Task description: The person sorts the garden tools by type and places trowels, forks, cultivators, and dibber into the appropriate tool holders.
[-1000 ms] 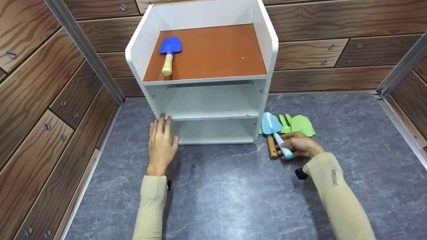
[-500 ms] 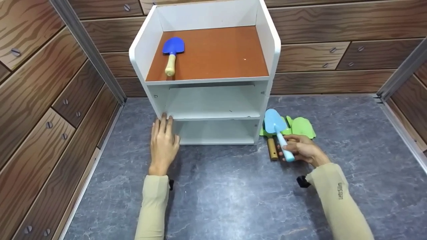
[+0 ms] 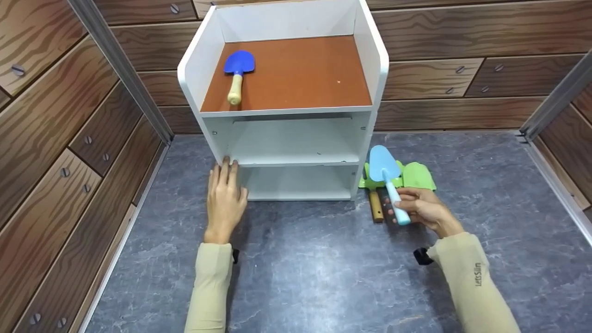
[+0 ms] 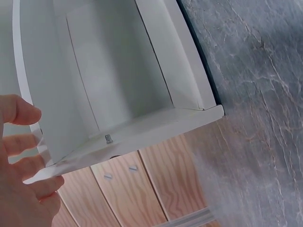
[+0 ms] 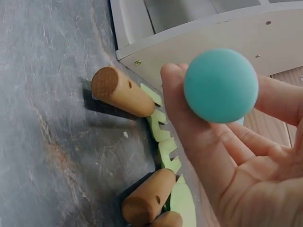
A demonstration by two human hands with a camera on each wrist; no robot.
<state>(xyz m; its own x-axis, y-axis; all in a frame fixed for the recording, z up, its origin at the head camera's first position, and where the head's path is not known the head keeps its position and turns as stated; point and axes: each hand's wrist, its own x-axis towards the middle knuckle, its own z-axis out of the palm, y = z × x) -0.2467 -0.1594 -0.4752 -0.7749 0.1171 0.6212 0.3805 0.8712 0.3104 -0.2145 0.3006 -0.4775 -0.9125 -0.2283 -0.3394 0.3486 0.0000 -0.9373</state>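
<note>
The fingers of the right hand (image 3: 424, 208) are closed round the handle of a light-blue trowel (image 3: 385, 166), near its butt end, with the blade tipped up and away towards the rear. The handle lies between the thumb and the curled fingers; the blade reaches well beyond them, beside the right side panel of the white shelf unit (image 3: 373, 60) and apart from it, as far as the head view tells. With the hold so far back, the trowel could roll or droop if the pinch loosened, I'd judge, and a swing towards the shelf unit could knock the blade on that panel. If it were lowered, it could also snag on the green toothed head (image 5: 155, 128) beneath, which lies close to the shelf unit's right foot

The left hand (image 3: 225, 199) has its fingers nearly straight and holds nothing; they rest against the shelf unit's left front edge, about level with the middle shelf. A hard push there might shift the unit, should it be light

Further out, to the right of the shelf unit, a wooden handle (image 3: 376, 206) points towards the person and a broad green blade (image 3: 418, 176) lies flat. On the shelf unit's brown top (image 3: 300, 76), near its left panel, rests a dark-blue trowel (image 3: 239, 62), wooden grip to the front. Behind the shelf unit stands a wood-patterned wall (image 3: 467, 34)
</note>
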